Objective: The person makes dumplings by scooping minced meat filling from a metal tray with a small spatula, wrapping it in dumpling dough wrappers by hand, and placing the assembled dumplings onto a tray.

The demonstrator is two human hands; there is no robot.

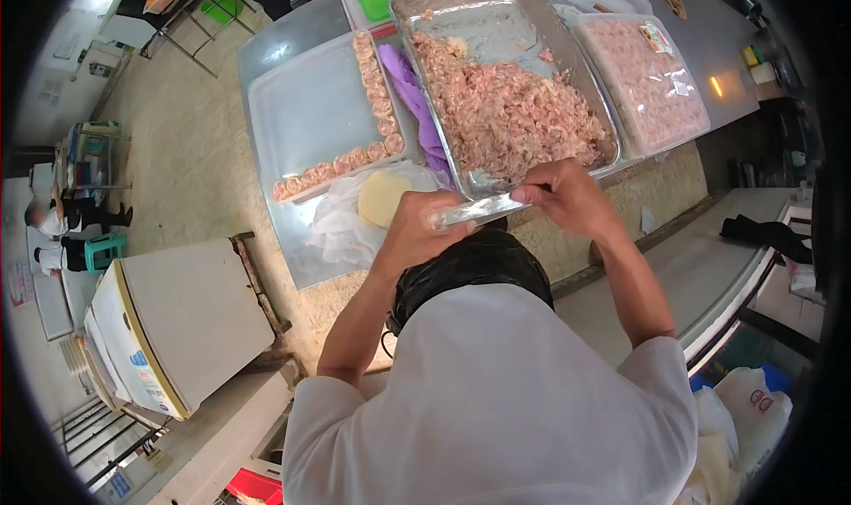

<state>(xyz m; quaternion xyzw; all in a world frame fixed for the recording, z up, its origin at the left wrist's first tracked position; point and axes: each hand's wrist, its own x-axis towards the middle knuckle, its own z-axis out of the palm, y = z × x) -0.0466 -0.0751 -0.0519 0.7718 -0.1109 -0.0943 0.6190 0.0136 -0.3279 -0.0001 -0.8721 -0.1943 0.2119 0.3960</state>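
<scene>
Both my hands are at the near edge of a deep metal tray (422,79) that holds a heap of pinkish minced meat (514,106). My left hand (420,228) is closed on one end of a flat, shiny metal strip (483,210), whose exact kind I cannot make out. On its other end, my right hand (567,195) pinches with thumb and fingers. Left of the tray, a stack of round pale dough wrappers (383,199) lies on crumpled clear plastic (341,226). Beyond it, small meat dumplings (341,163) line two sides of a flat tray (306,93).
A purple cloth (413,97) lies between the trays. To the right is a clear lidded box (643,79) of pink food. A white chest freezer (191,314) stands on the left. Two people (66,212) are far left, near a green stool (105,250).
</scene>
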